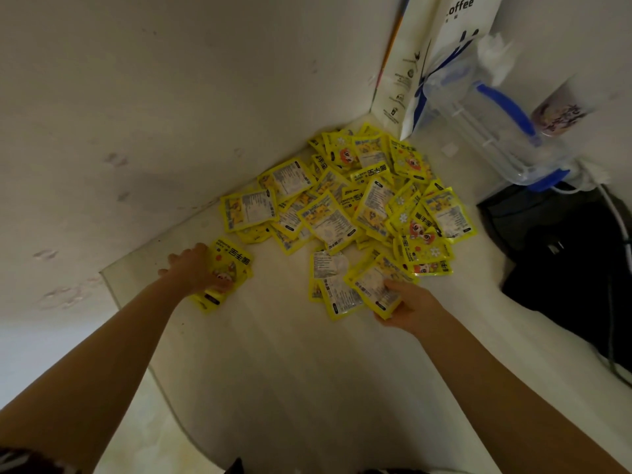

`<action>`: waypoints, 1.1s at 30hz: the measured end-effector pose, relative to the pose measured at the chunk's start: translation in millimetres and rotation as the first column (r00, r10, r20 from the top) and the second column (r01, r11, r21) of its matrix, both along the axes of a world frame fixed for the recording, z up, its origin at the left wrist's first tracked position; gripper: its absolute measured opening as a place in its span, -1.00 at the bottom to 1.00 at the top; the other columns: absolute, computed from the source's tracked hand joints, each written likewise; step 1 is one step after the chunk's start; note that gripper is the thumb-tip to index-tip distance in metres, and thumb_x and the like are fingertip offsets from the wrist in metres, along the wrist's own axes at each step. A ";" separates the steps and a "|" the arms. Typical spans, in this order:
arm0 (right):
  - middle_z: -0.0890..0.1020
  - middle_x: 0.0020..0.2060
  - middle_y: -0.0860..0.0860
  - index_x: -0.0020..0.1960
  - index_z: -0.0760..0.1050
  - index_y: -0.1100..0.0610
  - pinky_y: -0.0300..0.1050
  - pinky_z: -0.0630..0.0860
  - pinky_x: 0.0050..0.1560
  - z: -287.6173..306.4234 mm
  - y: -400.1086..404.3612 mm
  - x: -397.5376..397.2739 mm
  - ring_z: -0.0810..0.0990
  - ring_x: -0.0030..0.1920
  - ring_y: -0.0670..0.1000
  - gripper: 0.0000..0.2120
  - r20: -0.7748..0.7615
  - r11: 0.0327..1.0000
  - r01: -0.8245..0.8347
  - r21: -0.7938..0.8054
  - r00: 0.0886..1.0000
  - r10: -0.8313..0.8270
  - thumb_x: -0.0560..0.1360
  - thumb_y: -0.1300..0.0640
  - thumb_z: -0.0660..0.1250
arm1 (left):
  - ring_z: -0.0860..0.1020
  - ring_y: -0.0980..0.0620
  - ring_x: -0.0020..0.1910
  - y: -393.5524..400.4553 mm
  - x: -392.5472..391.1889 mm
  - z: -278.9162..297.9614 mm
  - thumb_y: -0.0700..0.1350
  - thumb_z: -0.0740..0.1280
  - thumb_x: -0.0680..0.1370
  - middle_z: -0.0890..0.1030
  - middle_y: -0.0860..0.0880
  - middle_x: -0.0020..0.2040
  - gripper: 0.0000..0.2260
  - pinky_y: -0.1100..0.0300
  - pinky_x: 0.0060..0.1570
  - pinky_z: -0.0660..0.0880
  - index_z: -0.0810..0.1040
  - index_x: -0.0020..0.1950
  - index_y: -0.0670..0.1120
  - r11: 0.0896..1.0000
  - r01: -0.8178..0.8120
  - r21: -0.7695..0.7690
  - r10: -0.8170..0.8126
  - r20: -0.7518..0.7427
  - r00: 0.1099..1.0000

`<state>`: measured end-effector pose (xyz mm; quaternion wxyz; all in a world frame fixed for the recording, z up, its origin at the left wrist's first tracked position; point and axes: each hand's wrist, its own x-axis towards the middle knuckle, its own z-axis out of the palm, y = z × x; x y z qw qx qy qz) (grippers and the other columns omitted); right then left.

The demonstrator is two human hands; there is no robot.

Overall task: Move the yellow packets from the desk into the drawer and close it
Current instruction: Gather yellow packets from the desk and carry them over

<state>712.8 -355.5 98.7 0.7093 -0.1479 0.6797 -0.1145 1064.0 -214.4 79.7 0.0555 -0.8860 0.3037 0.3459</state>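
A heap of several yellow packets (355, 203) lies on the white desk (280, 354), spreading into the far corner by the wall. My left hand (195, 271) grips a small stack of yellow packets (227, 268) at the desk's left edge. My right hand (410, 306) pinches another yellow packet (372, 289) at the near edge of the heap, thumb on top. No drawer is in view.
A white paper coffee bag (420, 63) stands in the back corner. Beside it a clear plastic container with blue clips (492, 124) and a printed cup (561, 114). A black bag (574, 254) with a cable lies on the right. Walls close off the left and back.
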 end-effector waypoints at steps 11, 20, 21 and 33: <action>0.71 -0.28 0.20 0.05 0.57 0.17 0.23 0.60 -0.27 0.1 42.3 -9.6 0.69 -0.24 0.19 -0.85 0.106 0.998 0.032 0.055 0.994 -0.038 0.51 0.30 0.29 | 0.51 -0.13 0.03 8.3 -18.8 13.5 -0.03 0.59 0.28 0.52 -0.09 0.00 -0.51 0.02 0.07 0.45 0.43 0.05 -0.10 0.981 -0.018 -0.193 0.003 -0.082 0.997; 0.61 -0.07 0.27 0.04 0.51 0.25 0.23 0.59 -0.20 5.9 41.7 12.0 0.61 -0.10 0.22 -0.83 0.180 0.992 0.123 0.019 0.976 -0.124 0.54 0.39 0.20 | 0.60 -0.16 -0.06 -65.8 -3.0 48.2 -0.09 0.58 0.29 0.56 -0.19 -0.18 -0.69 0.12 -0.20 0.36 0.43 -0.31 -0.11 0.944 0.049 -0.325 -0.060 -0.024 0.998; 0.61 -0.09 0.27 0.02 0.51 0.25 0.22 0.60 -0.23 6.7 38.3 15.2 0.61 -0.11 0.21 -0.84 0.178 0.992 0.121 0.019 0.976 -0.123 0.54 0.39 0.20 | 0.59 -0.18 -0.02 -74.0 -2.2 49.0 -0.06 0.57 0.30 0.56 -0.21 -0.14 -0.69 0.10 -0.18 0.38 0.46 -0.26 -0.13 0.943 0.072 -0.326 -0.080 -0.009 0.997; 0.63 -0.10 0.18 -0.10 0.57 0.17 0.01 0.54 -0.03 -0.3 10.2 31.4 0.59 -0.16 0.10 -0.95 -0.312 0.867 -0.316 -0.385 0.929 0.200 0.45 0.26 0.36 | 0.61 -0.16 0.05 -116.8 19.8 25.7 -0.01 0.60 0.19 0.64 -0.13 0.04 -0.45 -0.03 0.06 0.55 0.58 0.11 -0.14 0.918 0.285 -0.277 -0.305 -0.033 0.952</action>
